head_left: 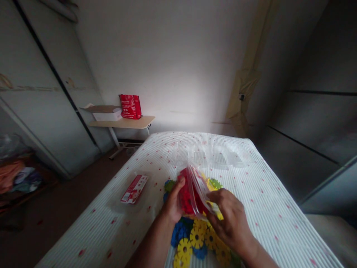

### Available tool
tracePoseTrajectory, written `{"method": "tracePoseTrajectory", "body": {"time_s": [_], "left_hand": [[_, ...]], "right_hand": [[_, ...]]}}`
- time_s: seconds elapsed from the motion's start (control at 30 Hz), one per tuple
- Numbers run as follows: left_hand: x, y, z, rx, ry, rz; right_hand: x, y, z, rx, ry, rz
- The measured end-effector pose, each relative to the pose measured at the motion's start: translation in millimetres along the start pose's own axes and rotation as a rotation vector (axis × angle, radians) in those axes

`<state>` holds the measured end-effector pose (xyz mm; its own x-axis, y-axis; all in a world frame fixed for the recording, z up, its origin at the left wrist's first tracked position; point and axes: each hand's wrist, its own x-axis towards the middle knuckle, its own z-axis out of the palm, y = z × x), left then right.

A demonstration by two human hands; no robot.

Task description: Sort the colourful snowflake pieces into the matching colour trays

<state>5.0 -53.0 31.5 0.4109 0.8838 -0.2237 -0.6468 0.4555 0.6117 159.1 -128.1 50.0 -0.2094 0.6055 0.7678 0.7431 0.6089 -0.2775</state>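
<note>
Both hands — left hand (173,206), right hand (230,217) — pinching clear bag (195,190); booklet (134,189) print unreadable.

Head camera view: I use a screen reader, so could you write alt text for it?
Two hands, left hand and right hand, hold a clear plastic bag of red pieces above yellow and blue gear-shaped discs on a white dotted tabletop. A red-and-white packet lies to the left.

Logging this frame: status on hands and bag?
Left hand and right hand both grip the clear bag, red pieces inside. Loose gear pieces underneath. Nothing blocking.
</note>
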Motion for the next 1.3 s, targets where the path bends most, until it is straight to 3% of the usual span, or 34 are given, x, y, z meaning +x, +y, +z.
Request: {"method": "tracePoseTrajectory", "body": {"time_s": [0.13, 0.23, 0.33, 0.43, 0.53, 0.67, 0.83, 1.0, 1.13, 1.3], "left_hand": [[0.5, 2.8, -2.8, 0.047, 0.013, 0.103], [1.8, 4.2, -6.3, 0.103, 0.026, 0.146], [2.0, 7.6, -9.3, 0.129, 0.036, 0.130], [1.4, 13.2, -10.3, 0.111, 0.061, 0.057], [1.2, 18.3, -9.1, 0.087, 0.091, -0.018], [3.4, 19.8, -9.2, 0.149, 0.110, 0.016], [8.0, 19.1, -19.9, 0.390, 0.161, 0.150], [10.7, 19.4, -24.8, 0.468, 0.103, 0.150], [10.6, 23.6, -23.4, 0.468, 0.167, 0.181], [4.1, 36.9, -18.1, 0.645, 0.251, 0.181]], "right_hand": [[-5.8, 24.5, 10.6, 0.083, 0.003, 0.150], [-6.8, 36.3, 11.8, 0.187, -0.031, 0.182], [-6.4, 44.2, 5.0, 0.298, -0.041, 0.195], [-6.0, 52.6, -5.7, 0.344, -0.056, 0.327], [-6.4, 61.2, -14.1, 0.336, -0.018, 0.452], [-7.0, 65.9, -17.3, 0.266, -0.014, 0.554], [-7.4, 62.5, -15.4, 0.226, -0.081, 0.534], [-5.5, 59.0, -16.5, 0.196, -0.120, 0.496], [-4.6, 59.2, -17.9, 0.180, -0.123, 0.470], [-6.4, 61.9, -18.0, 0.193, -0.127, 0.470]]}}
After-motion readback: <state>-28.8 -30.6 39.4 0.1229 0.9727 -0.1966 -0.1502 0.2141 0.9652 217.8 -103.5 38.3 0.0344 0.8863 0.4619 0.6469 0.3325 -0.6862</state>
